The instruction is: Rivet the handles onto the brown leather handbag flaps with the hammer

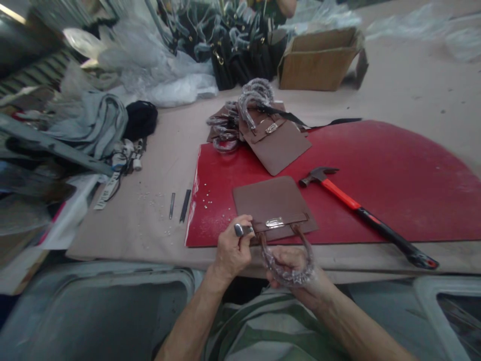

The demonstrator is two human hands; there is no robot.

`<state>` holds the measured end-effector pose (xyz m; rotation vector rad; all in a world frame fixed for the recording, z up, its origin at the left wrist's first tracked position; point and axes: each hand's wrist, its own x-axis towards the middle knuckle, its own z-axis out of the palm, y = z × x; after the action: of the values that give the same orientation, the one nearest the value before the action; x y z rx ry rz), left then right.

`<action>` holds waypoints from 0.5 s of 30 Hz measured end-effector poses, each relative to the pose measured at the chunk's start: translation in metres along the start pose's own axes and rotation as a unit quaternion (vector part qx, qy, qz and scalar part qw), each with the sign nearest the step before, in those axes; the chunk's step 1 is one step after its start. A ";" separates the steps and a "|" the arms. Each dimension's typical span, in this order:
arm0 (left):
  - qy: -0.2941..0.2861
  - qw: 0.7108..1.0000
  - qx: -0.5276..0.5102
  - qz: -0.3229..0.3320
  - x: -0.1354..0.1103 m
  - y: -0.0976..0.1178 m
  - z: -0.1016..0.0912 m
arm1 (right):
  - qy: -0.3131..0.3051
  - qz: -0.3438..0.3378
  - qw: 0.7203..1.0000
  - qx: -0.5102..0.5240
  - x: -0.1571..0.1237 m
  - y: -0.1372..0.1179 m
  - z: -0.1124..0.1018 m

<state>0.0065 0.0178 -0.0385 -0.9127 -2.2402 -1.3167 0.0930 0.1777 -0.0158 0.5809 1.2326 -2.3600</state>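
My left hand (233,249) is closed on a short metal tool (243,230) with a rounded, shiny end. The tool is at the left end of the strap on a brown leather bag panel (268,198). A silver clasp (274,222) sits mid-strap. My right hand (291,260) is curled at the panel's plastic-wrapped handle (306,268), which loops toward me; some of its fingers are hidden. A claw hammer (349,200) with an orange and black handle lies to the right of the panel.
Beneath the panel is a red board (387,185). More brown bag panels (280,148) are piled behind. Two thin rods (185,205) and small studs (206,201) lie to the left. Black bags (240,60) and a cardboard box (315,65) stand at the back, near another person's arm.
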 end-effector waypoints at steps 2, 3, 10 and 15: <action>-0.001 1.000 0.004 0.010 -0.001 0.000 0.001 | 0.046 0.017 0.999 -0.015 -0.012 0.003 -0.014; -0.002 1.000 0.005 0.012 -0.001 0.000 0.001 | 0.068 0.033 0.996 -0.047 -0.018 0.001 -0.023; -0.005 1.000 -0.006 0.017 -0.003 -0.002 0.001 | 0.255 -0.110 0.783 -0.556 -0.048 -0.073 -0.099; 0.015 1.000 0.006 0.021 -0.003 0.000 0.002 | 0.397 -0.214 0.535 -0.714 -0.049 -0.123 -0.122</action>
<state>0.0085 0.0189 -0.0414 -0.9254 -2.1927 -1.2899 0.0888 0.3522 0.0289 0.6901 3.2488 -0.3309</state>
